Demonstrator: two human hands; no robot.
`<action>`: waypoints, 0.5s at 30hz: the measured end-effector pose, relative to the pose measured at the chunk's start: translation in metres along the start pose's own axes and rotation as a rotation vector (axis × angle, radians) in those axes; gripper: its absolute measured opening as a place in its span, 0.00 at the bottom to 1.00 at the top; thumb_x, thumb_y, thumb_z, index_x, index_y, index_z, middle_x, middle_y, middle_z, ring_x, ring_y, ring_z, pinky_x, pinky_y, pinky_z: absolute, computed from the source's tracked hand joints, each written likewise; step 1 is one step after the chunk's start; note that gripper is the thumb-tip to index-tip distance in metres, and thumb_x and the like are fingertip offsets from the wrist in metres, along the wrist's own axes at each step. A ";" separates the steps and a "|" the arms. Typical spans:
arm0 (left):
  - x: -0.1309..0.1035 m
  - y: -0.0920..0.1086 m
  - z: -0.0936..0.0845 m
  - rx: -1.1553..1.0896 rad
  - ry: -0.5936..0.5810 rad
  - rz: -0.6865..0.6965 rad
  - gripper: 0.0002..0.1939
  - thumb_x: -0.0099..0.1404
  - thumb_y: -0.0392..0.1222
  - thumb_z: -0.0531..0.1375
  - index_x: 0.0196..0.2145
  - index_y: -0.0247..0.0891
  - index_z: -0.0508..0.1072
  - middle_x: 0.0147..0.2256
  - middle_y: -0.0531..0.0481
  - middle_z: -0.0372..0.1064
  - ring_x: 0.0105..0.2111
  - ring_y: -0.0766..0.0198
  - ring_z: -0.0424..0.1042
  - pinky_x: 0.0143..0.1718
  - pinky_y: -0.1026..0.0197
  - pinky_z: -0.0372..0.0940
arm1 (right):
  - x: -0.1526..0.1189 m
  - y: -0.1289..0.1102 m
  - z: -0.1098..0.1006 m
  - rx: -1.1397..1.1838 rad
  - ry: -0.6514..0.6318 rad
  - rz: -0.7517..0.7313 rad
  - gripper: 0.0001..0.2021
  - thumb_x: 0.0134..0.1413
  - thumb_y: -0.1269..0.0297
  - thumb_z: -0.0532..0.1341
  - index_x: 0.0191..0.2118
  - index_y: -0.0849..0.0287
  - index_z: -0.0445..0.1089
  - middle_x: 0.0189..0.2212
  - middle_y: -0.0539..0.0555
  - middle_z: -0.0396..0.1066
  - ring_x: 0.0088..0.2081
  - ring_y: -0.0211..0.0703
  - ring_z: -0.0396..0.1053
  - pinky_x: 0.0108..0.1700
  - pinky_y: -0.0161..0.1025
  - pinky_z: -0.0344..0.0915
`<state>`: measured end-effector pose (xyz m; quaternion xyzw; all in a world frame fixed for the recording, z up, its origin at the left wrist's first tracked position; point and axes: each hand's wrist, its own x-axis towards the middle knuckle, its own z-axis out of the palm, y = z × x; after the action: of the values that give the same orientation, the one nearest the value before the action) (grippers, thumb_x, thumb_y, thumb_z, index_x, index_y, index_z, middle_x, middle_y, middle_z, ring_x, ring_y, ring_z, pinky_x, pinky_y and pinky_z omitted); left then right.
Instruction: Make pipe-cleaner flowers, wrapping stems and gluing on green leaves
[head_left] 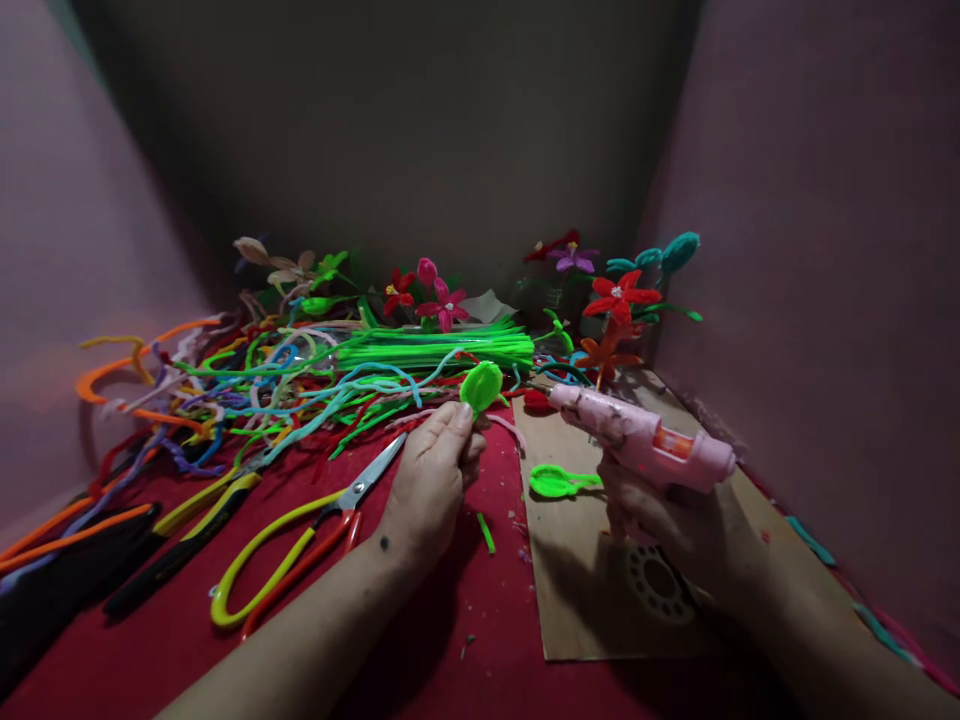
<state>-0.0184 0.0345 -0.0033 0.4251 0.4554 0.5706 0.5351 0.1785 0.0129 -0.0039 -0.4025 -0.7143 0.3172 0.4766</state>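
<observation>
Scissors lay on the worktop. Beside them, the left hand pinched a raised green leaf between its fingers. A second leaf lay on a board; the right hand gripped a pink glue gun.

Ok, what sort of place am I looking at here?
Likely a small craft corner: a pink glue gun in the right hand, scissors on a red surface, and a heap of colourful fuzzy stems.

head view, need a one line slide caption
A green fuzzy piece in the left grip, a pink glue gun in the right grip, scissors on a red surface.
</observation>
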 end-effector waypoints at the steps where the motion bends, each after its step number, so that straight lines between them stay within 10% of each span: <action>1: 0.001 -0.001 0.000 -0.024 -0.014 0.000 0.11 0.60 0.46 0.57 0.26 0.37 0.64 0.19 0.59 0.51 0.17 0.75 0.49 0.17 0.72 0.46 | 0.000 0.000 0.000 0.019 -0.009 0.007 0.17 0.56 0.66 0.56 0.52 0.55 0.66 0.17 0.49 0.64 0.18 0.38 0.62 0.18 0.33 0.63; 15: -0.002 -0.002 0.003 -0.090 -0.086 -0.063 0.08 0.62 0.42 0.56 0.29 0.34 0.67 0.21 0.58 0.53 0.18 0.75 0.51 0.20 0.71 0.53 | -0.001 -0.003 0.001 0.172 -0.061 0.033 0.22 0.57 0.67 0.54 0.58 0.52 0.61 0.23 0.52 0.69 0.19 0.36 0.63 0.15 0.30 0.61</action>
<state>-0.0149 0.0329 -0.0045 0.4101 0.4189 0.5545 0.5906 0.1767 0.0100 -0.0022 -0.3617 -0.6919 0.3974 0.4823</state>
